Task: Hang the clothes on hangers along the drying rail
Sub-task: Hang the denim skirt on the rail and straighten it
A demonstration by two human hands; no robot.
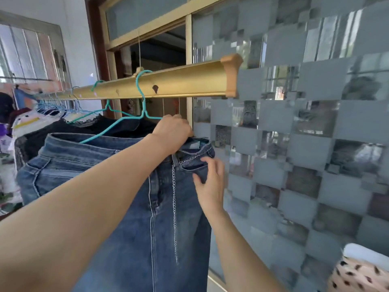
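A gold drying rail [179,82] runs across the view from the left and ends in a tan cap [231,74] on the right. A teal wire hanger [144,105] hooks over the rail near that end, and a pair of blue jeans [126,207] hangs from it by the waistband, legs dropping straight down out of view. A thin metal chain [174,207] dangles down the front of the jeans beside the fly.

The left hand [172,131] reaches up to the right end of the hanger, its fingers curled down over the waistband and gripping it there. Whether it also has hold of the hanger wire cannot be told, as the hand covers that spot. The right hand [210,182] sits lower, at the front pocket, with the thumb and fingertips pinching the denim at the pocket edge.

Just behind the jeans, a black top [117,125] with a lace collar hangs on a second teal hanger [108,106]. Farther left along the rail, a cluster of pale blue hangers [52,104] holds more clothes, packed close together. A frosted glass panel [315,144] in a checked pattern fills the right side. A pink cloth with dark spots [357,275] shows in the lower right corner.
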